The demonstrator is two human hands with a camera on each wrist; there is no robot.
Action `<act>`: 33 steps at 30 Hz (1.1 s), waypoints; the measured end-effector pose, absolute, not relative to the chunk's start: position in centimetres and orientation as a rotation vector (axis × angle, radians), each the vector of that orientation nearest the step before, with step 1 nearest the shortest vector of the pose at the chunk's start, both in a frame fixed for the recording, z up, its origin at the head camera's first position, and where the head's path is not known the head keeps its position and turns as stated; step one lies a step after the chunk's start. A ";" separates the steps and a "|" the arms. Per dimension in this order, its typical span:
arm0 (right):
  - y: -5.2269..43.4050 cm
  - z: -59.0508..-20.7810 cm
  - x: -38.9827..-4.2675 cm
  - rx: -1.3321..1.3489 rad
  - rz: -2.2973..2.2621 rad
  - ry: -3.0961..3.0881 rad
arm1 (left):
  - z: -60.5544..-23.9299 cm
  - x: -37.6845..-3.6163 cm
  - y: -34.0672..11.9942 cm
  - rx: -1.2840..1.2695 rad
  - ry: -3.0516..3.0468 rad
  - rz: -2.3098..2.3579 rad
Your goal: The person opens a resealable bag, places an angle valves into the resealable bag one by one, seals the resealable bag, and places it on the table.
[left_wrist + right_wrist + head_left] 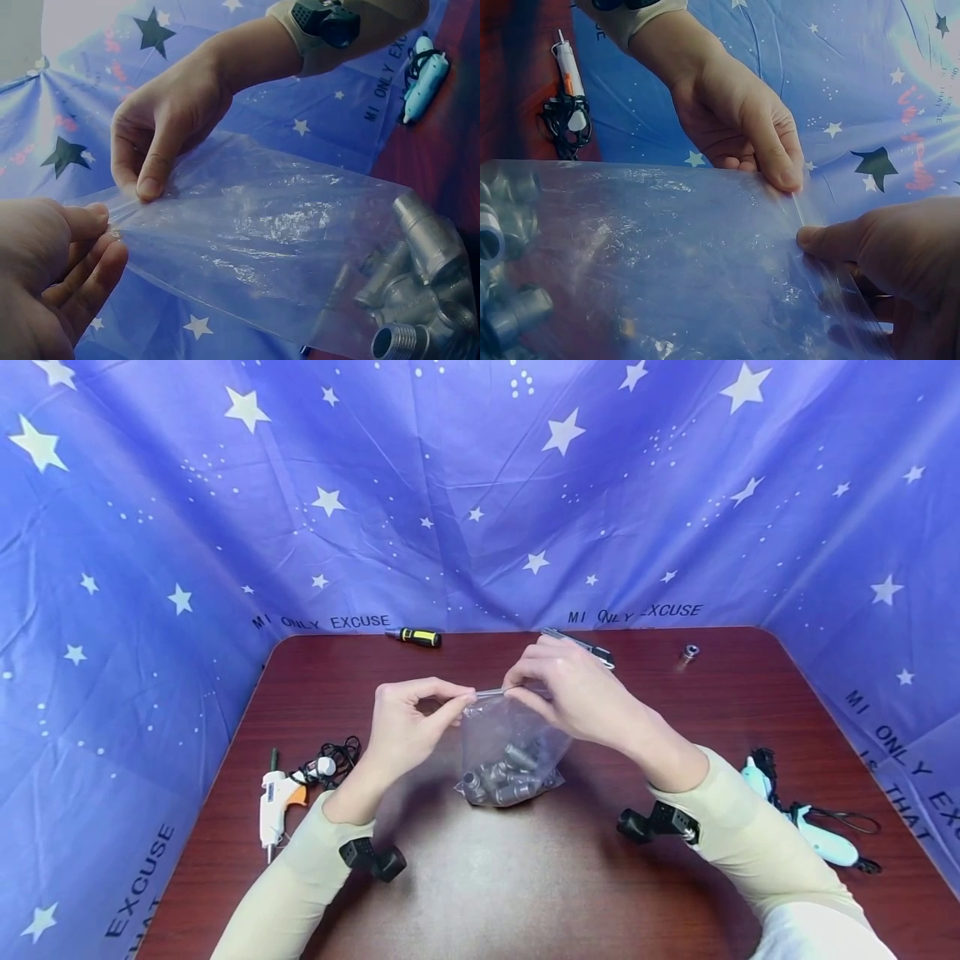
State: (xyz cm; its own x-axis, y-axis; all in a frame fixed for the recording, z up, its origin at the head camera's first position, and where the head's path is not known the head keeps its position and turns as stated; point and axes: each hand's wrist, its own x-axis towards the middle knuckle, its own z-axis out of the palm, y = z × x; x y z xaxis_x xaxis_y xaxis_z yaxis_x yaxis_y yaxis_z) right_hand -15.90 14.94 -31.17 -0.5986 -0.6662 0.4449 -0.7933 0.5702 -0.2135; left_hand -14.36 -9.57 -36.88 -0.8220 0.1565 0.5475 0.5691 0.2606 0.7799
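My left hand [405, 718] and right hand [573, 689] each pinched the clear bag's [510, 752] top edge — pipe fittings [502, 777] inside — over the dark wooden table [525, 877], star-print blue cloth [480, 485] behind.

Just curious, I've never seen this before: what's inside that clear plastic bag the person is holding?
Inside the plastic bag lie grey metal threaded pipe fittings, heaped at the bottom. The left hand and right hand pinch its top edge. How many fittings cannot be told; they overlap.
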 end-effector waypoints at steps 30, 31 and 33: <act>17.0 -31.2 -15.7 1.141 0.486 -2.502 | -36.6 -14.6 -9.4 -0.653 -2.190 -1.571; 17.1 -31.2 -15.7 1.138 0.486 -2.503 | -36.7 -14.6 -9.3 -0.652 -2.191 -1.574; 17.2 -31.2 -15.8 1.134 0.487 -2.504 | -36.7 -14.6 -9.4 -0.654 -2.190 -1.584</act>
